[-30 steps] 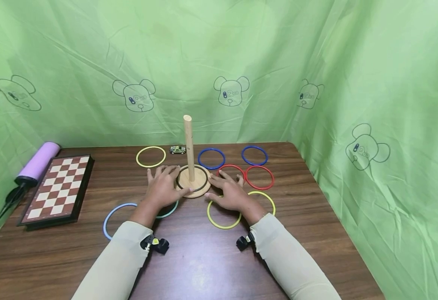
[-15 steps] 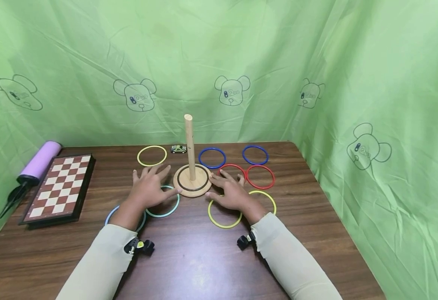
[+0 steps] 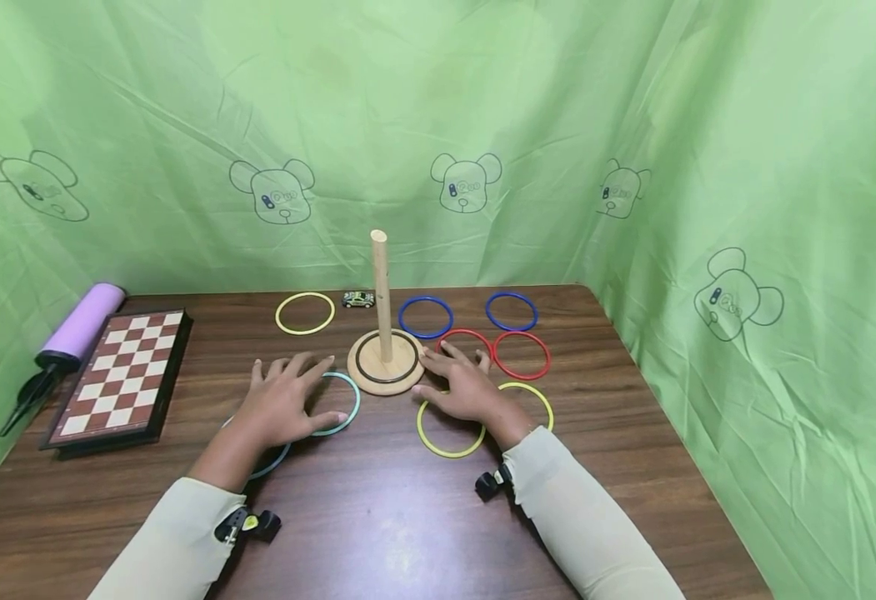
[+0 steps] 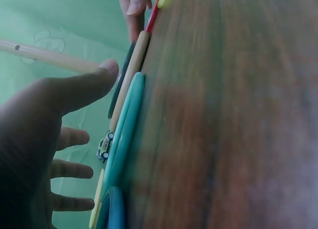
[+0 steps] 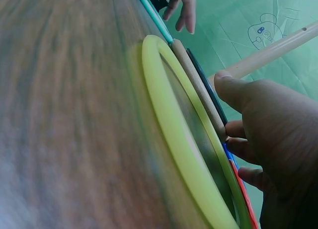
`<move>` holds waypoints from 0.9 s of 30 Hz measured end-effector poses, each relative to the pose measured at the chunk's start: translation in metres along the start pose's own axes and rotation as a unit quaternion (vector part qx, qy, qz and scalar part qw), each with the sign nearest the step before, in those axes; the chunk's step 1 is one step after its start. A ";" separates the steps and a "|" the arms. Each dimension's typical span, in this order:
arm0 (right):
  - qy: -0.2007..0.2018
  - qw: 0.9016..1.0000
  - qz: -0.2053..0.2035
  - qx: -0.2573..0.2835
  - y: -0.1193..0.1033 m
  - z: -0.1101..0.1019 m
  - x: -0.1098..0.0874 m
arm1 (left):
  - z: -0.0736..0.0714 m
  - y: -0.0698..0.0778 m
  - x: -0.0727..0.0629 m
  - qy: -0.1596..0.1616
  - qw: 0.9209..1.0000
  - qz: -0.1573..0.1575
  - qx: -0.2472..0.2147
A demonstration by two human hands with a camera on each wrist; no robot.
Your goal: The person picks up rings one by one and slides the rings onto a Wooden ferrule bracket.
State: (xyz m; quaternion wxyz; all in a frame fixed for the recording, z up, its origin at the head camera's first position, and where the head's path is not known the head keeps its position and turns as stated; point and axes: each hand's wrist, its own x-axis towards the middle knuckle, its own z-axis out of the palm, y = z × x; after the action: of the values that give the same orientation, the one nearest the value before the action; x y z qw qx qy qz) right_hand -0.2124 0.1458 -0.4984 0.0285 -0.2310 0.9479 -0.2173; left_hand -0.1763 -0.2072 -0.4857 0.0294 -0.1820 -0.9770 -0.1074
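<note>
A round wooden base [image 3: 354, 373] with an upright peg [image 3: 382, 292] stands mid-table, and a dark ring [image 3: 386, 381] lies on it around the peg. My left hand [image 3: 283, 404] hovers over a teal ring [image 3: 357, 400], fingers spread and holding nothing; in the left wrist view its thumb is raised above that ring. A light blue ring [image 3: 272, 465] is partly hidden under the left wrist. My right hand [image 3: 468, 390] has its fingertips at the base's right edge, above a yellow-green ring [image 3: 448, 456]. In the right wrist view its fingers are slightly bent beside the base [image 5: 198, 85].
Two red rings [image 3: 522, 377] and two blue rings [image 3: 511, 328] lie right of the peg. A pale yellow ring [image 3: 305, 332] and a toy car [image 3: 358, 299] sit behind. On the left are a chessboard [image 3: 122, 375] and a purple pump [image 3: 83, 325]. Green cloth [image 3: 377, 108] hangs behind.
My left hand has moved off the wooden base, left and toward me, uncovering part of the teal ring and covering more of the light blue one. The right hand stays at the base.
</note>
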 end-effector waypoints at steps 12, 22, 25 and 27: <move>0.004 1.000 0.000 0.006 0.001 0.003 -0.001 | 0.007 0.003 -0.009 -0.011 0.999 -0.006 0.048; -0.002 1.000 0.002 0.006 -0.001 0.002 0.000 | 0.005 0.000 -0.016 -0.013 0.999 0.009 0.051; -0.002 1.000 0.002 0.004 0.000 0.002 0.000 | 0.007 -0.002 -0.020 -0.009 0.998 0.016 0.054; 0.000 1.000 0.002 0.003 0.000 0.002 0.000 | 0.008 -0.002 -0.021 -0.004 0.998 0.019 0.056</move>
State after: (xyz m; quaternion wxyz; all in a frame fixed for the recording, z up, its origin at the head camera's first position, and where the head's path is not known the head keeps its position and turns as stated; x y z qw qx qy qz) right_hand -0.2125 0.1449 -0.5007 0.0293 -0.2292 0.9477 -0.2204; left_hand -0.1576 -0.2152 -0.4957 0.0376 -0.1995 -0.9778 -0.0512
